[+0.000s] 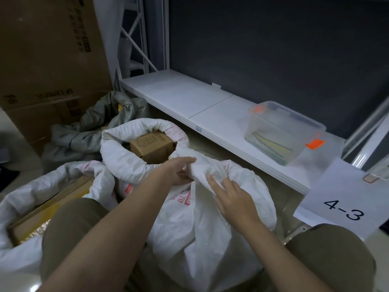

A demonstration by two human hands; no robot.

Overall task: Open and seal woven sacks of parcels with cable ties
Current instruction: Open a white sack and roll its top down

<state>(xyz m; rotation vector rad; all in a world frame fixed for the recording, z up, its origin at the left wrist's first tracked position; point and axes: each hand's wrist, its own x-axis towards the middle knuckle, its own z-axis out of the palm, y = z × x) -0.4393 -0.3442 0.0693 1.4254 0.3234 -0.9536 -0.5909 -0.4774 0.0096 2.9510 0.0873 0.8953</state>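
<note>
A: Position check: white woven sack (210, 224)?

B: Between the knees. Bunched neck runs left-right; left hand (179, 171) grips it, right hand (231, 197) rests flat, fingers straight, on its right side.

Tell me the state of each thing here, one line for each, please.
near sack: mouth gathered, no tie visible
far sack: open, rim rolled down
small carton: closed, inside the far sack
clear bin: lid off, on shelf
left hand: grips the gathered mouth
right hand: rests on near sack
</note>
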